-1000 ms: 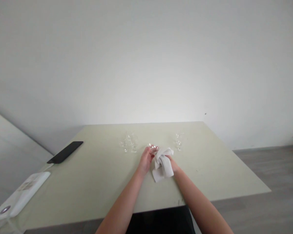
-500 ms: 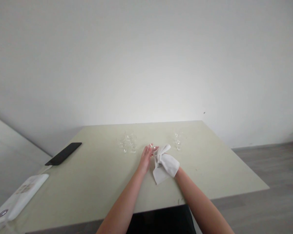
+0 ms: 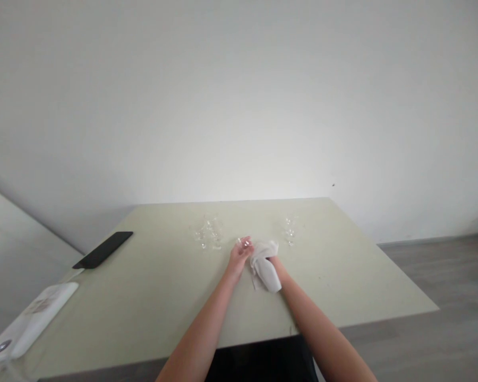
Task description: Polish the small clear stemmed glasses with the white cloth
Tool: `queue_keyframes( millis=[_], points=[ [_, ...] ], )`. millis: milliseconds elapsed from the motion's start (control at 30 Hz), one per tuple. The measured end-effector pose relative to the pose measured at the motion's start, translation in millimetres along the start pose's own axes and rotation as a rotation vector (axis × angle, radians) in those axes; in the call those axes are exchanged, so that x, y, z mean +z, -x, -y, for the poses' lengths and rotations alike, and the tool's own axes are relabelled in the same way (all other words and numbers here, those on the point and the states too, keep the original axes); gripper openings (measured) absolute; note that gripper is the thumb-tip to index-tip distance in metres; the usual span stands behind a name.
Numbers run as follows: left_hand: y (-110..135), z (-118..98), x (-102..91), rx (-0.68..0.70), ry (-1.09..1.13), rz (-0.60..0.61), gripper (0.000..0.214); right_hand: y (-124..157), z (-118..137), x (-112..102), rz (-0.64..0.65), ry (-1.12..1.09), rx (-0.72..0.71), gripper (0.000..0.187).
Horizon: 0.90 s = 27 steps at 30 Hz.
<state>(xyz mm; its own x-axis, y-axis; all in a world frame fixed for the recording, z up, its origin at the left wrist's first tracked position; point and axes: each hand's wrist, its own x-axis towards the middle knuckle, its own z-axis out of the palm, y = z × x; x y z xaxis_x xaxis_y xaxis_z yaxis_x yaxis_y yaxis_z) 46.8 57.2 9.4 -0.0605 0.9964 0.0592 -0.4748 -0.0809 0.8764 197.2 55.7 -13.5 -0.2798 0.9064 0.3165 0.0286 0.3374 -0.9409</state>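
In front of me, above the middle of the table, my left hand (image 3: 238, 255) is closed round a small clear glass (image 3: 246, 244); its exact shape is hard to make out. Just to the right, my right hand (image 3: 274, 261) grips a white cloth (image 3: 266, 268), which covers most of its fingers. The cloth is bunched close beside the glass and its lower end hangs toward me; whether it touches the glass I cannot tell. Farther back stand a cluster of several clear glasses (image 3: 209, 232) on the left and a smaller group of clear glasses (image 3: 290, 231) on the right.
The pale table (image 3: 155, 297) meets the wall (image 3: 239, 132) at its back edge. Along its left side lie a black flat object (image 3: 104, 250) and a white device (image 3: 43, 313) with a round dark spot. A black surface (image 3: 263, 362) sits below the front edge.
My right hand and the cloth have turned and shifted a little left, and the cloth's upper loop has collapsed. The left hand has tilted the glass slightly. The two glass groups stay put.
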Motion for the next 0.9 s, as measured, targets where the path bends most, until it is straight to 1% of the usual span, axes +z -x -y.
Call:
queue_keyframes(
  millis=[67,167,267,333,433,533,600,667,767,833,867,900],
  points=[
    [0,0,0.6,-0.026,0.028,-0.007,0.056,1,1,1,-0.018,0.065,-0.057,0.022],
    [2,-3,1.9,-0.078,0.215,0.020,0.059,-1,-1,2,-0.072,0.098,-0.076,0.026],
    [5,-10,2.0,-0.097,0.353,0.019,0.051,-5,-5,3,-0.156,0.123,-0.045,0.024],
    [6,-14,1.0,-0.069,0.376,0.022,0.047,-7,-5,4,-0.184,0.144,-0.042,0.021],
    [6,-19,-0.1,0.031,0.317,0.032,0.049,-7,-1,6,-0.198,0.096,-0.029,0.021],
    [7,-20,1.1,0.123,0.179,0.022,0.058,-7,3,8,-0.197,-0.082,0.081,0.023],
    [9,-19,3.5,0.169,0.071,0.020,0.065,-8,4,8,-0.183,-0.150,0.148,0.026],
    [12,-18,6.5,0.204,-0.024,0.046,0.070,-9,3,7,-0.171,-0.140,0.151,0.028],
    [16,-18,9.2,0.256,-0.124,0.073,0.072,-8,4,4,-0.172,-0.058,0.103,0.026],
    [17,-19,8.5,0.304,-0.167,0.031,0.071,-7,7,2,-0.164,0.001,0.070,0.026],
    [16,-20,7.4,0.329,-0.184,-0.001,0.070,-5,9,1,-0.125,0.014,0.060,0.026],
    [15,-21,6.0,0.348,-0.198,-0.029,0.069,-3,12,1,-0.052,0.011,0.060,0.027]
  ],
)
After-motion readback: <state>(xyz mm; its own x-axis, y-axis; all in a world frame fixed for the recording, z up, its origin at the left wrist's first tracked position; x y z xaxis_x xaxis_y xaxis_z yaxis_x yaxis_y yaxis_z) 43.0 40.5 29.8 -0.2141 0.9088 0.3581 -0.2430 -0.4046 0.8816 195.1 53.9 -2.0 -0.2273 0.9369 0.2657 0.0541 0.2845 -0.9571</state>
